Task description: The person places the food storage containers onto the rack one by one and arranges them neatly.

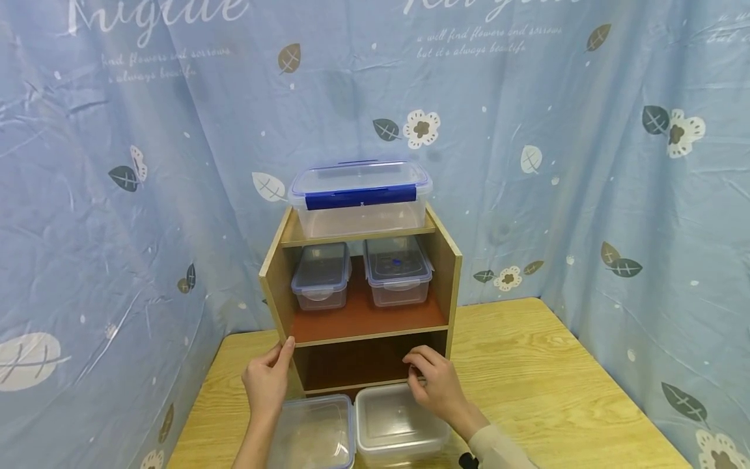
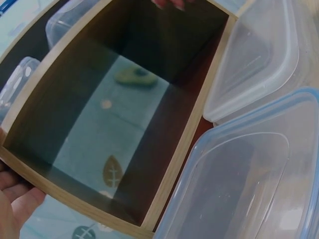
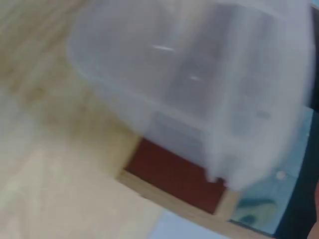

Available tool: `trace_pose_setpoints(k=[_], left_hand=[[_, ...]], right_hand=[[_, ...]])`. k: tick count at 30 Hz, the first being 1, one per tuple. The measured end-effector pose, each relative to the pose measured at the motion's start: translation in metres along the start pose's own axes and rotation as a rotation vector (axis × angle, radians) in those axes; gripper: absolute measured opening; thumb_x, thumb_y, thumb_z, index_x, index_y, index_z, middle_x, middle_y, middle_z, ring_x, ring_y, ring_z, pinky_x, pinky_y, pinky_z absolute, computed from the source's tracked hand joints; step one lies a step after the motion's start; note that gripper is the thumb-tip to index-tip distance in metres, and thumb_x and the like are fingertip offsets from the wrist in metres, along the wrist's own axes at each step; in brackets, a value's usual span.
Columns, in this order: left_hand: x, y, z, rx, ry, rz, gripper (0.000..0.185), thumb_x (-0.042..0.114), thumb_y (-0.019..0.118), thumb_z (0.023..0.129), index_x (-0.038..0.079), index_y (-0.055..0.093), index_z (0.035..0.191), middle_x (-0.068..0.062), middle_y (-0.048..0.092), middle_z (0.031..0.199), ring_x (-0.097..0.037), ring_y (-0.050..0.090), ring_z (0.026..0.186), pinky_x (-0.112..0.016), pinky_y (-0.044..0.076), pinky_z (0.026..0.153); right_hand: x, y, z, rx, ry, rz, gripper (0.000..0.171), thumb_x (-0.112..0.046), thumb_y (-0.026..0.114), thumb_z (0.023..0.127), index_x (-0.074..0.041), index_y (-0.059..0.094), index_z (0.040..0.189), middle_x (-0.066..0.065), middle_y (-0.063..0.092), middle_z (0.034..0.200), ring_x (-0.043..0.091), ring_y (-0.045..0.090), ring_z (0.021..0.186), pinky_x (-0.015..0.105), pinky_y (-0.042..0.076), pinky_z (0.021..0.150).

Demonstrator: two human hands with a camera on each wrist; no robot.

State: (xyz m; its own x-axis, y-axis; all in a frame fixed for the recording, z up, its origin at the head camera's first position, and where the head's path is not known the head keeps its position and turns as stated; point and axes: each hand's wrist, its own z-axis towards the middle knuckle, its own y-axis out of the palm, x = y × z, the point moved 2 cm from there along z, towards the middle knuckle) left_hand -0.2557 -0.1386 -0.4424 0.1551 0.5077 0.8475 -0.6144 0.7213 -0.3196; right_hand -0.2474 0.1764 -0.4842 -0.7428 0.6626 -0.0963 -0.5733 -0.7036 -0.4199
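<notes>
Counter [image 1: 527, 365]: light wood-grain top, seen from above. Backdrop: pale blue cloth curtain [image 1: 146, 195] hung behind the counter and along both its sides, wrinkled, printed with grey-green leaves, white flowers and white script lettering near its top edge. Light: even and soft over the counter, with faint shadow on the curtain behind. No window or floor in view.

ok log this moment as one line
left hand: holds wooden shelf unit side | right hand: touches clear plastic container | blue-rimmed clear container: beside it on wooden table
</notes>
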Motion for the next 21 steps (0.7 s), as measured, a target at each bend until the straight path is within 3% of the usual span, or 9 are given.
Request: trace_pose_setpoints(k=[4,9,21], left_hand=[[0.0,-0.001,0.0,-0.006,-0.013,-0.009,0.031,0.043,0.074,0.085,0.015,0.079,0.096,-0.007,0.076,0.092,-0.026,0.07,0.091,-0.047,0.051,0.085],[0.0,-0.001,0.001,-0.014,-0.035,-0.043,0.036,0.045,0.074,0.084,0.012,0.078,0.099,-0.009,0.075,0.097,-0.03,0.07,0.097,-0.049,0.05,0.089],[-0.002,-0.001,0.001,-0.032,-0.051,-0.047,0.041,0.046,0.073,0.084,0.01,0.078,0.1,-0.009,0.075,0.1,-0.029,0.069,0.099,-0.049,0.049,0.091]], right_hand=[[0.005,0.003,-0.02,-0.063,0.071,0.009,0.022,-0.001,0.063,0.07,-0.011,0.068,0.089,-0.002,0.065,0.091,0.008,0.062,0.073,0.016,0.05,0.064],[0.009,0.004,-0.04,-0.117,0.137,-0.025,0.025,-0.003,0.069,0.068,-0.01,0.069,0.092,-0.004,0.065,0.09,0.009,0.063,0.076,0.02,0.05,0.068],[0.009,0.004,-0.063,-0.279,0.113,-0.099,0.025,-0.017,0.079,0.071,-0.014,0.07,0.095,-0.007,0.066,0.095,0.011,0.059,0.091,0.028,0.05,0.08]])
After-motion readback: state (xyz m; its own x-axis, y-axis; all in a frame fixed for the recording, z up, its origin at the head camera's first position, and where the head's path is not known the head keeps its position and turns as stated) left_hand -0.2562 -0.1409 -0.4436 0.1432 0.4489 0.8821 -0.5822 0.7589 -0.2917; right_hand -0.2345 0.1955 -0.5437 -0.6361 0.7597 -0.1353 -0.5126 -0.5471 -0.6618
